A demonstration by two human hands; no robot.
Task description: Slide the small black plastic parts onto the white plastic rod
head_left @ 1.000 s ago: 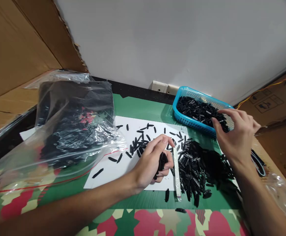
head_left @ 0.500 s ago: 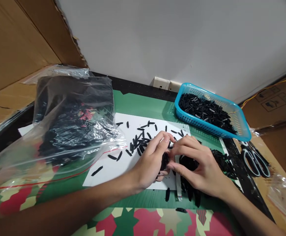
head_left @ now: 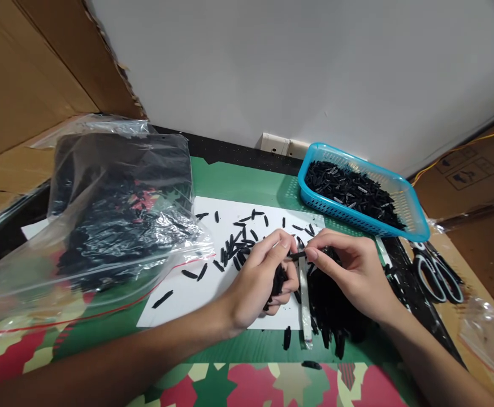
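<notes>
My left hand (head_left: 268, 274) is closed around a clump of small black strips (head_left: 277, 282), partly hidden by its fingers. Between the thumb and forefinger of my right hand (head_left: 349, 263) is the end of one black strip (head_left: 297, 256), whose other end reaches my left fingertips. Below them, a narrow whitish strip (head_left: 305, 305) lies along the right side of a white paper sheet (head_left: 170, 316). Loose black strips (head_left: 234, 246) are scattered over the sheet. A dark pile of strips (head_left: 336, 305) lies under my right hand.
A blue plastic basket (head_left: 421, 217) of black strips stands at the back right. Scissors (head_left: 437, 277) lie at the right edge. On the left rests a clear zip bag (head_left: 124, 226) full of black pieces. A wall socket (head_left: 274, 144) sits behind, with cardboard (head_left: 26, 68) at the left.
My right hand has moved slightly away from my left, and one black strip now shows between them. My left hand still keeps its clump. The whole view has shifted slightly.
</notes>
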